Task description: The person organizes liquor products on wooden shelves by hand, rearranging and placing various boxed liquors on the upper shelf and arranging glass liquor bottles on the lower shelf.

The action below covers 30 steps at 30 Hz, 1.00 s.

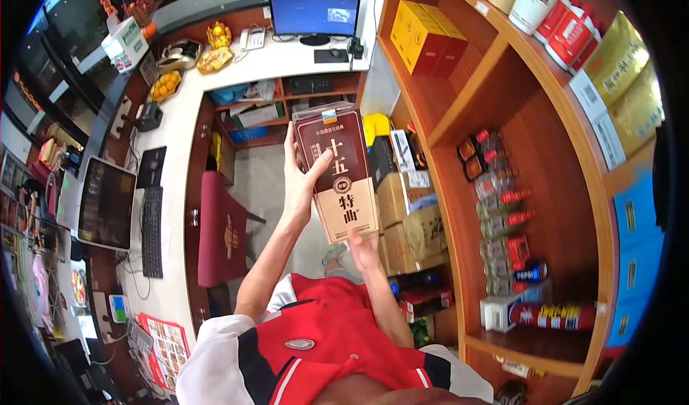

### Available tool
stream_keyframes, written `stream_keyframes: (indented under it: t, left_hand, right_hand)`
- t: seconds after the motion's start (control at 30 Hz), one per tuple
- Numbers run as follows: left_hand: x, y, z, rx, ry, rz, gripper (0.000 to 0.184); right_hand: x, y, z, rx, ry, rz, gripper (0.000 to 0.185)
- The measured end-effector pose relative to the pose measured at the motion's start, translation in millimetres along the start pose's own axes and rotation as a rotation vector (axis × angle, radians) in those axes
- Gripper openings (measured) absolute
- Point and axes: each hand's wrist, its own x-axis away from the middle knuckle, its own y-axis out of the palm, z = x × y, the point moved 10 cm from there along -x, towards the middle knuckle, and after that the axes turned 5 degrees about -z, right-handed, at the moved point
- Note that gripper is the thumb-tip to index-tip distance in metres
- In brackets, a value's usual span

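A tall liquor box point(353, 154), dark brown above and cream below with large Chinese characters on its front, is held up before my chest. My left hand point(305, 175) grips its left side, with the thumb lying across the front and the other fingers mostly hidden at the edge and behind. At the bottom edge, my right hand point(364, 247) supports the box from below; part of its fingers is hidden by the box. A clear cover shows at the top end of the box.
To the right stands a wooden shelf point(495, 28) with yellow boxes point(420, 35) and several small bottles point(495, 225). Cartons point(405, 225) are stacked beside it. A maroon chair point(222, 229) and a white counter point(169, 190) with a keyboard point(152, 231) are on the left.
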Motion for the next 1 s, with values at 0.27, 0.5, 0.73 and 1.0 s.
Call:
stream_keyframes:
  t: [0.27, 0.5, 0.73, 1.0]
  left_hand:
    - [-161, 73, -32, -0.005, 0.022, -0.288, 0.111]
    - [-278, 161, -109, 0.111, -0.115, -0.678, 0.117]
    - [-357, 270, -166, -0.003, -0.205, -1.167, 0.108]
    - [-410, 340, -225, -0.034, -0.086, -1.452, 0.089]
  right_hand:
    - [-177, -50, -57, 0.602, -0.070, -0.099, 0.104]
    - [-280, -73, -135, 0.856, -0.173, 0.052, 0.129]
    - [-341, -153, -168, 0.913, -0.244, 0.494, 0.123]
    - [-375, -212, -213, 1.062, -0.319, 0.991, 0.123]
